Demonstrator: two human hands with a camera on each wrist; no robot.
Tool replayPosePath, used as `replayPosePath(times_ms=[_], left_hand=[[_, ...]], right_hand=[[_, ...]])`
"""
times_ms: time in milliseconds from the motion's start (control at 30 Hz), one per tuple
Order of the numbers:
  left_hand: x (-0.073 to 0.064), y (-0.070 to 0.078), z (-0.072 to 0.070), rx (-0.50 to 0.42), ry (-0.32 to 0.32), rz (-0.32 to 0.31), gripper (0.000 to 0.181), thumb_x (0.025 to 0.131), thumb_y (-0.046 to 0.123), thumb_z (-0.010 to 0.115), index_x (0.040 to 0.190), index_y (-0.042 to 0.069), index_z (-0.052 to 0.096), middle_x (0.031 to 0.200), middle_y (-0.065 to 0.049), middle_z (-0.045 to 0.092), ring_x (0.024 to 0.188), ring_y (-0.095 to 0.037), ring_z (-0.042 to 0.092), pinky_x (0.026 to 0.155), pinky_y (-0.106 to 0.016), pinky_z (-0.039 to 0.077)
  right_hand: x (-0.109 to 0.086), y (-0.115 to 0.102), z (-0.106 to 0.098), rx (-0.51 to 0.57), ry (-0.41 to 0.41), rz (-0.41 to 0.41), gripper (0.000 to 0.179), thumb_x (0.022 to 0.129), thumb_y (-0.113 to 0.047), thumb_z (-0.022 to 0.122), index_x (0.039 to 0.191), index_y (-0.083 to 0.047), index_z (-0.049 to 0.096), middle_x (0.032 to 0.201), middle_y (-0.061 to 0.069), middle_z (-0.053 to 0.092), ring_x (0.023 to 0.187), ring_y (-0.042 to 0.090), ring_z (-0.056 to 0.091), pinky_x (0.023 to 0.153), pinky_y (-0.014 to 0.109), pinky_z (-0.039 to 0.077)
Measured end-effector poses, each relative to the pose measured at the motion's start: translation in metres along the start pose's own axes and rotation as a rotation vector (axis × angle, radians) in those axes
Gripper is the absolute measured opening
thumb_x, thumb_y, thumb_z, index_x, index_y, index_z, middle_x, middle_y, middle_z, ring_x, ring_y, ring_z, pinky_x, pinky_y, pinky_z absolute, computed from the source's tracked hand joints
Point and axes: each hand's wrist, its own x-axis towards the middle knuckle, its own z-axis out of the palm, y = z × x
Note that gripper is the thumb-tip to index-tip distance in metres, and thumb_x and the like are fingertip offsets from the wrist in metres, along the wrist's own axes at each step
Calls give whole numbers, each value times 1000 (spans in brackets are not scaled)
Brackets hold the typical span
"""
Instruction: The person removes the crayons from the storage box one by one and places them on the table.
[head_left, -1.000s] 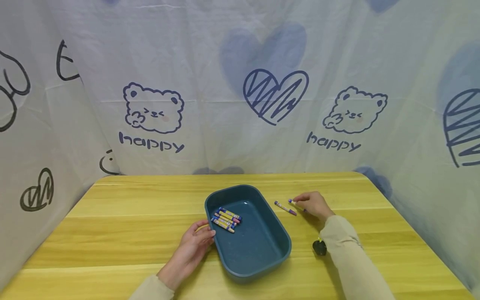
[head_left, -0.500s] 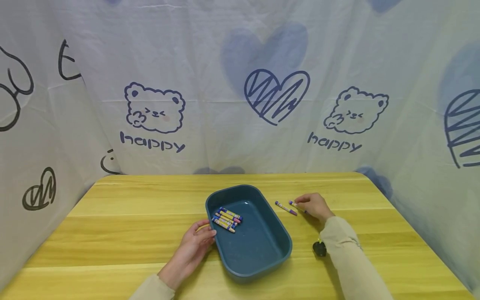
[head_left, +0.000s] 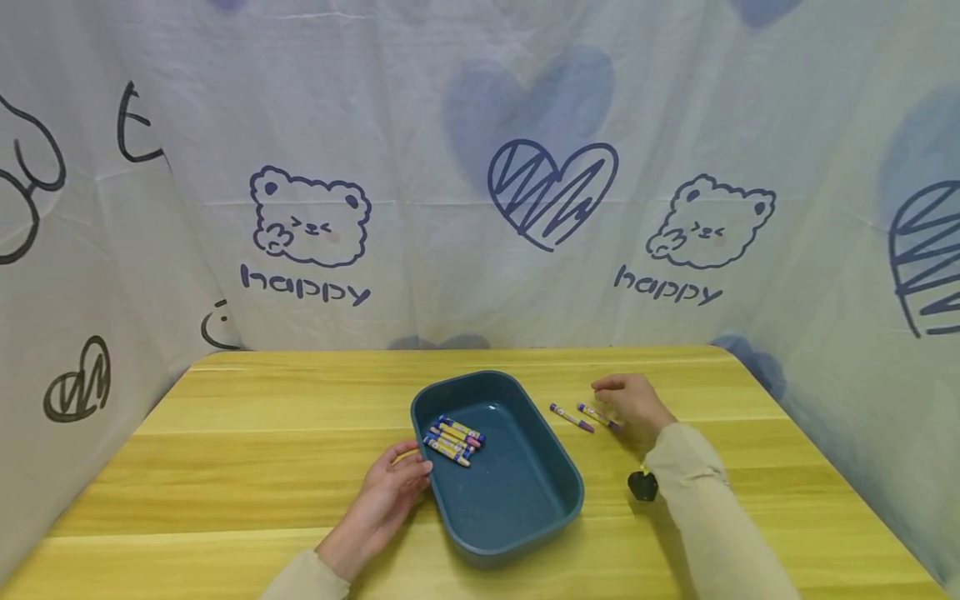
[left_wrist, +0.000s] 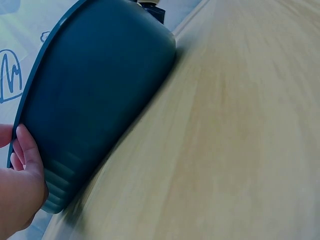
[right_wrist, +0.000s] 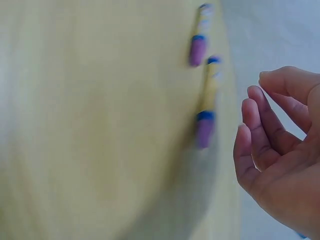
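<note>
In the head view, my left hand (head_left: pixel 384 496) pinches the left rim of a dark teal plastic bin (head_left: pixel 513 500), with the thumb over the edge. The left wrist view has the fingers (left_wrist: pixel 31 150) against the bin's outer wall. Several yellow-wrapped crayons (head_left: pixel 453 440) lie bunched in the bin's left part. To the right of the bin, two purple-tipped crayons lie on the table: a nearer-to-bin crayon (head_left: pixel 572 417) and another crayon (head_left: pixel 597 416). Just above and beside the latter, my right hand (head_left: pixel 636 407) holds nothing, its fingers loosely bent and apart from the crayon (right_wrist: pixel 208 100).
The wooden table (head_left: pixel 225 475) ends at a printed fabric backdrop (head_left: pixel 420 233) behind, with more cloth at both sides. A small black object (head_left: pixel 642 485) shows beside the right sleeve (head_left: pixel 705 500).
My right hand has let go of the right-hand crayon and lifted slightly up and away, leaving it on the table. The left hand and the bin stay put.
</note>
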Motion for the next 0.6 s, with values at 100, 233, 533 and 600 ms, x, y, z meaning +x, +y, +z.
replayPosePath(times_ms=[100,233,533,600], left_hand=[[0,0,0,0,4,1,39,82,-12,59,116,-3,43,90,-5,58,74,-10,56,72,-22,48],[0,0,1,4,8,-3,39,82,-11,60,116,-2,42,91,-5,58,75,-10,56,72,-22,48],[0,1,2,4,7,-3,38,83,-12,58,117,-4,42,90,-5,58,74,-10,56,72,-22,48],[0,1,2,6,8,-7,38,83,-12,57,118,-4,41,90,-5,58,74,-10,56,72,-22,48]], right_hand=[[2,-12,-5,23,-3,-22,33,96,-9,55,123,9,58,123,26,58,111,39,55,94,47,45],[4,-32,-10,68,-9,-36,33,97,-10,54,125,7,58,127,25,56,116,39,53,97,48,44],[3,-77,-5,80,-41,-36,31,98,-12,53,125,2,60,131,20,55,120,35,51,98,43,44],[1,-86,-1,86,-46,-47,31,98,-12,54,125,2,60,130,20,56,119,34,51,97,43,44]])
